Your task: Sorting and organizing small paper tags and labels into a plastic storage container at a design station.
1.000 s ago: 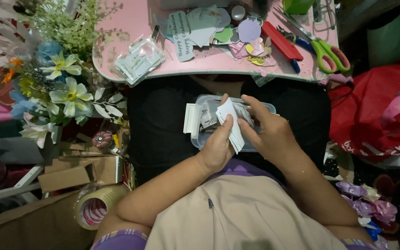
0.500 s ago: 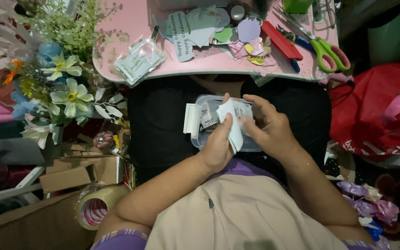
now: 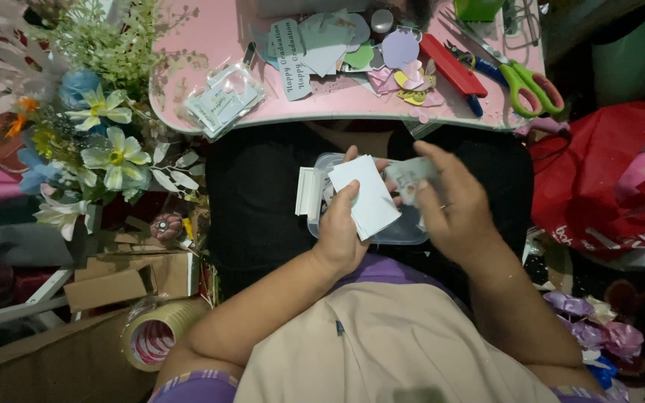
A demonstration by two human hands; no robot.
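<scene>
We see the left hand gripping a stack of white cards between thumb and fingers, directly over the clear plastic box on the lap. The stack's long axis runs diagonally, its upper end toward the pink table, its lower corner toward the right hand. The right hand pinches a small pale printed slip above the box, just beside the cards. Inside the box we make out more paper pieces, though not clearly. Its white lid stands at the box's left edge. Beyond the box, the table holds paper cutouts and green-handled scissors. A tape roll lies well left of the box.
</scene>
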